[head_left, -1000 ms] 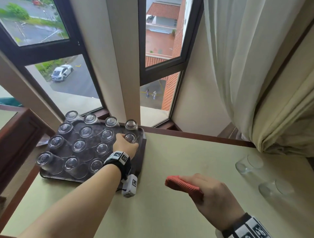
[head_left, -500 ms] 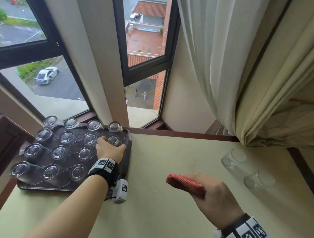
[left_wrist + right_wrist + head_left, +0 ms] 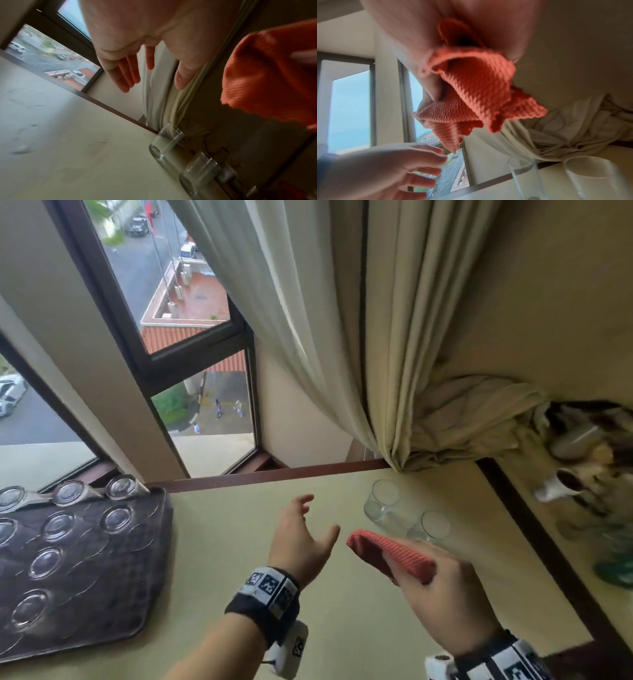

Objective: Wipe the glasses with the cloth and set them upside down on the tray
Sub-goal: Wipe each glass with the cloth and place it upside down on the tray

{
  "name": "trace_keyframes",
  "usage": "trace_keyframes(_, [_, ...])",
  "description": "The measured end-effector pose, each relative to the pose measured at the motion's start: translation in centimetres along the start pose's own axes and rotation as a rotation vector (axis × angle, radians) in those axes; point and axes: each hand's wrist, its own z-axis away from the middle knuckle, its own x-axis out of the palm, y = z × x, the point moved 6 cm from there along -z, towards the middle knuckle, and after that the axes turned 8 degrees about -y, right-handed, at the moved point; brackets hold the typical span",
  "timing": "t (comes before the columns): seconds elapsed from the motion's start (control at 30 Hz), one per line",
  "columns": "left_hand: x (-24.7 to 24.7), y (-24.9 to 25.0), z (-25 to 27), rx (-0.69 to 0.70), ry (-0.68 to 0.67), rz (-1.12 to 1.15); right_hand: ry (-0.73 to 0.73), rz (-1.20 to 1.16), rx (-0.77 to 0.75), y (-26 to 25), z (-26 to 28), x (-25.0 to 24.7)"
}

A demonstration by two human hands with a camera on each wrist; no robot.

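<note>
Clamped in the right hand (image 3: 442,587) is a bunched red cloth (image 3: 388,554), fingers curled round it, with loose folds hanging below the palm in the right wrist view. That hand hangs above the table (image 3: 219,577) near its right edge. Left hand (image 3: 301,537) is empty, fingers spread and fairly straight, held in the air over the middle of the table, touching nothing; its thumb points toward the cloth, a small gap between them.

Two clear glasses stand upright, mouths up, close to the table's back right corner: the farther glass (image 3: 382,503) nearer the back edge, the nearer glass (image 3: 430,527) just beside it and partly behind the cloth. From here I cannot say whether the two touch.

At the table's left edge sits a dark tray (image 3: 150,546) against the window side, carrying rows of upturned glasses (image 3: 58,523), bases up; the tray's right side shows bare patterned surface.

Both wrists wear black bands (image 3: 263,599) with square black-and-white coded tags; no letters can be read on them. Pale curtains (image 3: 342,337) hang down to the back edge behind the two glasses. Blurred clutter (image 3: 589,460) lies past the table's right edge, too smeared to name
</note>
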Motion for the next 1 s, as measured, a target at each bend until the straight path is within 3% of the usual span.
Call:
trace_keyframes(0.2, [8.4,5.5,-6.6,0.072,-0.265,-0.257,0.083,0.045,0.082,3.6,2.2,-4.9])
trace_keyframes(0.47, [14.7,5.6,-11.9,0.03,-0.35,-0.564,0.162,0.012,0.149,6.7,4.8,-9.5])
trace_keyframes(1.0, [14.4,5.9,-11.6,-0.009,-0.167,-0.409,0.159,0.003,0.177,7.6,6.7,-10.5])
